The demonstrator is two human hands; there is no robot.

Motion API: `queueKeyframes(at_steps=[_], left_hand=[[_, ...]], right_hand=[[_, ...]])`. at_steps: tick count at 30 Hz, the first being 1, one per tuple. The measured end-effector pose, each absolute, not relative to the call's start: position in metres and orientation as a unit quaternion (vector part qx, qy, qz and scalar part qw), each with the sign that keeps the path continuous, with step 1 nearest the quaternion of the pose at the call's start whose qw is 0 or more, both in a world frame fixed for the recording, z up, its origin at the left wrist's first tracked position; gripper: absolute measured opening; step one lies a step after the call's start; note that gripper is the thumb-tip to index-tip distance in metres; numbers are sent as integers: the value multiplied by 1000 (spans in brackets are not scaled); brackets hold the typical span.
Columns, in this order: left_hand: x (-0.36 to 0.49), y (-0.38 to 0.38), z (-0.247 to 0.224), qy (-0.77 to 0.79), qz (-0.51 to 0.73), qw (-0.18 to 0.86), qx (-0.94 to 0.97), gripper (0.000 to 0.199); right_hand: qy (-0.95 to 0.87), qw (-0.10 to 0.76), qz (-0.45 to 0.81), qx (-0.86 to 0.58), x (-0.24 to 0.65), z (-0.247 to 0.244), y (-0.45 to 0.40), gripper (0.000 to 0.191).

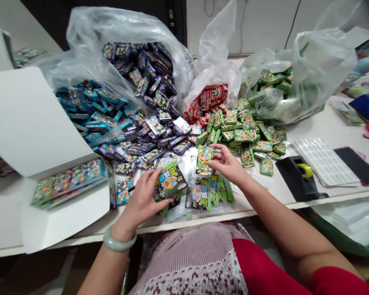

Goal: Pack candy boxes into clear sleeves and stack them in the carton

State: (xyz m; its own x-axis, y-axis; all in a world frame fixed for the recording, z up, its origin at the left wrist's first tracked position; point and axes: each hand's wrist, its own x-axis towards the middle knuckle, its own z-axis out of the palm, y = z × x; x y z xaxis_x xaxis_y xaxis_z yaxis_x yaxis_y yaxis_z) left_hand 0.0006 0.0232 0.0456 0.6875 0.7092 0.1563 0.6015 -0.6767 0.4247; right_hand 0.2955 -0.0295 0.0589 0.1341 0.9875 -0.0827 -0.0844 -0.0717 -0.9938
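Between the thumb and fingers of my left hand (pixel 146 196) is a black and green printed packet (pixel 171 180), tilted toward me. My right hand (pixel 226 163) pinches a small green box (pixel 204 160) by its right side, a little above the table front. Below and between the hands lie more black and green packets (pixel 199 193) on clear plastic. Just beyond my right hand spreads a loose heap of small green boxes (pixel 242 131). Purple boxes (pixel 153 139) are heaped beyond my left hand.
Clear bags hold blue boxes (pixel 92 102), red boxes (pixel 207 100) and more green ones. An open white carton (pixel 67 223) with colourful packs stands at left. A tape dispenser (pixel 295 176), label sheets (pixel 326 162) and a phone (pixel 358 164) lie at right.
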Motion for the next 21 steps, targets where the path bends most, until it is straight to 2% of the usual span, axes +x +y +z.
queueKeyframes(at_steps=[3, 5, 11, 13, 15, 18, 21], left_hand=[[3, 22, 49, 351, 161, 171, 906, 89], [3, 22, 49, 347, 176, 163, 907, 90], [3, 22, 48, 310, 193, 121, 923, 92], [4, 20, 48, 298, 188, 132, 926, 93], [5, 19, 47, 303, 186, 149, 922, 94], [5, 19, 48, 335, 196, 150, 909, 93], [4, 19, 49, 356, 206, 139, 901, 90]], right_hand=[[-469, 550, 439, -534, 284, 66, -29, 46], [-502, 528, 422, -540, 279, 69, -30, 43], [-600, 352, 446, -564, 276, 73, -28, 42], [-615, 320, 453, -561, 275, 73, -24, 44], [-615, 324, 455, -556, 270, 73, -18, 48], [-601, 379, 408, -573, 257, 72, -15, 54], [-608, 394, 383, -573, 242, 76, -20, 39]])
